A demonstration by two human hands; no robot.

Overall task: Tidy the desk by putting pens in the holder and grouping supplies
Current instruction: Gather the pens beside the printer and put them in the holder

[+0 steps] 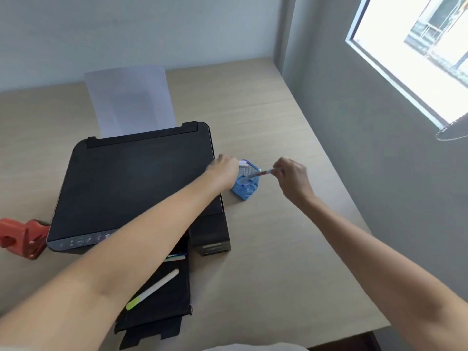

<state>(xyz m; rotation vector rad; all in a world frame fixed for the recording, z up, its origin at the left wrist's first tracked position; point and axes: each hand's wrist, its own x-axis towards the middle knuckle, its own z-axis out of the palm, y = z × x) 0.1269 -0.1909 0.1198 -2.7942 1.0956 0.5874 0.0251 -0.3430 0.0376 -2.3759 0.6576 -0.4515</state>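
Note:
A blue mesh pen holder (247, 187) stands on the wooden desk (278, 249), just right of a black printer (134, 181). My left hand (224, 172) grips the holder's left rim, with a white item at the fingertips. My right hand (293, 179) pinches a clear pen with a red band (260, 172). The pen is tilted, and its tip is inside the holder's mouth. Another pen with a blue end shows inside the holder. A white marker with a green cap (152, 290) lies on the printer's pulled-out black tray (172, 307).
White paper (129, 102) stands in the printer's rear feed. A red stapler-like tool (22, 236) lies at the desk's left edge. A grey wall runs along the desk's right side, with a window (410, 51) in it. The desk's front edge is near my body.

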